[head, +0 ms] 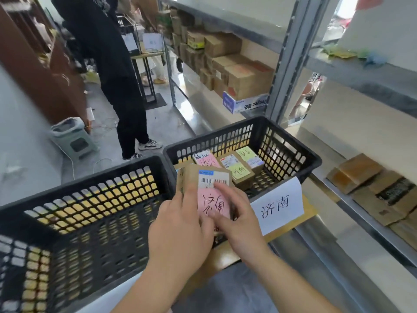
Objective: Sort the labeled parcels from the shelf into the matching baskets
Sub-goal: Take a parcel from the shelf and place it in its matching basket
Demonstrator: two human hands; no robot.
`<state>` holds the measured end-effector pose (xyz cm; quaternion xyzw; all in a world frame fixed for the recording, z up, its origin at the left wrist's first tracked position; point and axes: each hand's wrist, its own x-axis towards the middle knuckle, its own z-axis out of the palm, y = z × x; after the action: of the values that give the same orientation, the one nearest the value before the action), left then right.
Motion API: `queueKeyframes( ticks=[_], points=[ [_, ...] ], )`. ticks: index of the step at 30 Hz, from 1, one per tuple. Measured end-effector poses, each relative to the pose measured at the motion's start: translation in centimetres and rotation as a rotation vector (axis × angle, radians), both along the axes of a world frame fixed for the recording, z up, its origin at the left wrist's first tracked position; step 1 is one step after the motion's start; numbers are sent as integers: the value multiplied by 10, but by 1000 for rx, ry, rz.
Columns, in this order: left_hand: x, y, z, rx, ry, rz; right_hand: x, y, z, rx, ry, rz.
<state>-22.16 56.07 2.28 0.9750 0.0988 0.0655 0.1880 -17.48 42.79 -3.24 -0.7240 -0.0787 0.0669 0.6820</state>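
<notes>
Here I see both hands gripping one parcel (204, 177) over the right basket (293, 152), left hand (178, 224) at its left edge, right hand (237, 213) pinching its pink label (213, 203), paper sign (278, 205) on the basket's front.

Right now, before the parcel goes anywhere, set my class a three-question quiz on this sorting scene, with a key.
1. True or false: both hands, left hand and right hand, hold the parcel.
2. The handwritten label on the held parcel is which colour? A green, B pink, C blue.
3. Fill in: the white paper sign hangs on the ____ basket, the one with parcels in it.

Key: 1 true; 2 B; 3 right. The left basket shows no parcels in the part in view.
</notes>
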Motion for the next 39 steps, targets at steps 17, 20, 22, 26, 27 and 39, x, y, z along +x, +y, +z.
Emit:
queueKeyframes(
  ticks=[17, 20, 22, 26, 27, 39],
  points=[
    [161, -42, -46, -221, -56, -44, 212, -76, -18, -131, 45, 125],
    [197, -46, -63, -169, 2, 5, 263, -90, -39, -252, 79, 150],
    [216, -45, -81, -111, 52, 44, 291, -93, -54, -290, 106, 159],
    [246, -37, -122, 9, 219, 85, 328, -94, -81, -348, 170, 200],
    [252, -35, -132, 37, 274, 79, 335, -93, -86, -363, 184, 214],
    [269, -11, -178, 179, 417, 64, 356, -72, -119, -431, 224, 287]
  ],
)
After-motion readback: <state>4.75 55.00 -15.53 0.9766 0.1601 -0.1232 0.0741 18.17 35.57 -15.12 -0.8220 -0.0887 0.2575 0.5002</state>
